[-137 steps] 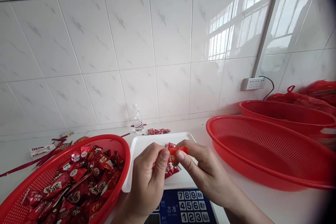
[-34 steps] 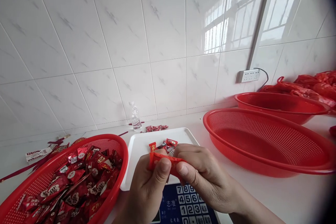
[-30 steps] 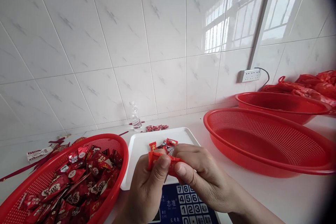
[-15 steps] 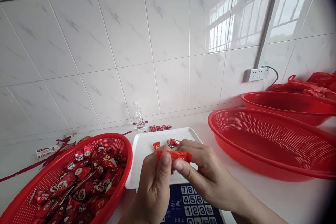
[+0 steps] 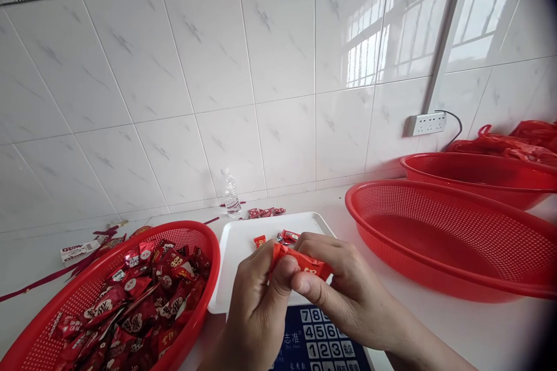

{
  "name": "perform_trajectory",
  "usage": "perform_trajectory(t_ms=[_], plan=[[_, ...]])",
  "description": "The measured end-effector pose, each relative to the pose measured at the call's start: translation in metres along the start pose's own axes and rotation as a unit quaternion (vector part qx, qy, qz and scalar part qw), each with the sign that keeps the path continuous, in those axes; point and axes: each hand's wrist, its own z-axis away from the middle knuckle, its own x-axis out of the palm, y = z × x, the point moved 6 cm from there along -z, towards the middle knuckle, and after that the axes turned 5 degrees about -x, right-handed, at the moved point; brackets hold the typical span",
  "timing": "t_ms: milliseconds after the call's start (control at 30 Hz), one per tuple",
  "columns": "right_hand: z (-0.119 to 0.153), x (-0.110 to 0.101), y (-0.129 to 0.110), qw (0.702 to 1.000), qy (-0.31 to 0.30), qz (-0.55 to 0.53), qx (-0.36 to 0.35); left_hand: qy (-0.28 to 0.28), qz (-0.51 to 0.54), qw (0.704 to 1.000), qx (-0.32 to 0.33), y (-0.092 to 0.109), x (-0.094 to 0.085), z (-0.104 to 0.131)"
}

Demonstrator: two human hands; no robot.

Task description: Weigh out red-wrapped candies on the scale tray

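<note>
Between my two hands is a small red candy packet, held above the front of a white scale tray. My left hand pinches its left end, thumb on top. My right hand grips the right part, with the thumb in front and the fingers curled behind. The thumbs nearly meet in the middle. A few wrapped candies lie on the tray behind my fingers. Beneath my wrists shows the scale's blue keypad, partly covered by my hands.
A red basket full of wrapped candies stands at left. Two red baskets are at right, with red plastic bags behind. A water bottle and more candies lie near the wall. A socket strip is on the wall.
The candy packet has shifted slightly right and now tilts down to the right. My left thumb has moved right, closer to my right thumb.
</note>
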Motion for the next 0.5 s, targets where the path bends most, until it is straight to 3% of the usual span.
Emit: perform_trajectory(t_ms=[133, 300, 500], plan=[[-0.0004, 0.0025, -0.0014, 1.0, -0.012, -0.024, -0.007, -0.013, 0.014, 1.0, -0.011, -0.0026, -0.0005, 0.0023], [0.0011, 0.005, 0.0024, 0.998, -0.015, -0.055, 0.009, 0.018, 0.008, 1.0, -0.023, -0.0082, -0.0055, 0.004], [0.0024, 0.0067, 0.0032, 0.997, -0.015, -0.07, 0.03, 0.013, 0.008, 1.0, 0.006, -0.0029, -0.0006, 0.0032]])
